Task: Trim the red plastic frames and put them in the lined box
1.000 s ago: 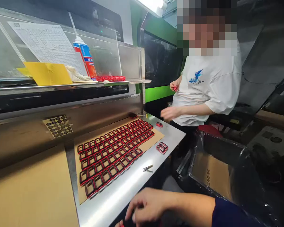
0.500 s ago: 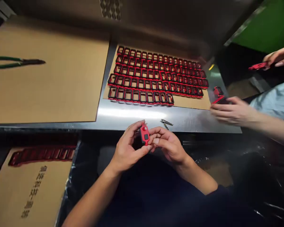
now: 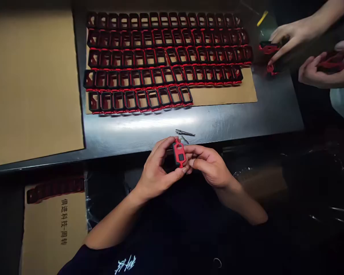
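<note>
A small red-and-black frame (image 3: 180,156) is held upright just in front of the table's edge, its red face with a round hole and a dark square showing. My left hand (image 3: 156,170) grips it by its top and bottom ends, between fingers and thumb. From the other side, my right hand (image 3: 210,166) is closed, its bent fingertips against the frame's right edge; what lies under those fingertips is hidden. Just beyond my hands, a small metal tool like nail clippers (image 3: 185,133) lies on the metal table (image 3: 126,131).
Rows of similar frames (image 3: 136,80) stand on a cardboard sheet (image 3: 226,95). Larger cardboard (image 3: 34,88) covers the table's left. At right, a co-worker's hand (image 3: 295,36) reaches to red parts; another hand (image 3: 326,70) holds one. Below left is printed cardboard (image 3: 46,229) with more frames.
The view has shifted, bringing the rows of frames nearer and leaving the green-handled pliers out of sight. My hands keep their grip on the frame. The co-worker's hands have changed position.
</note>
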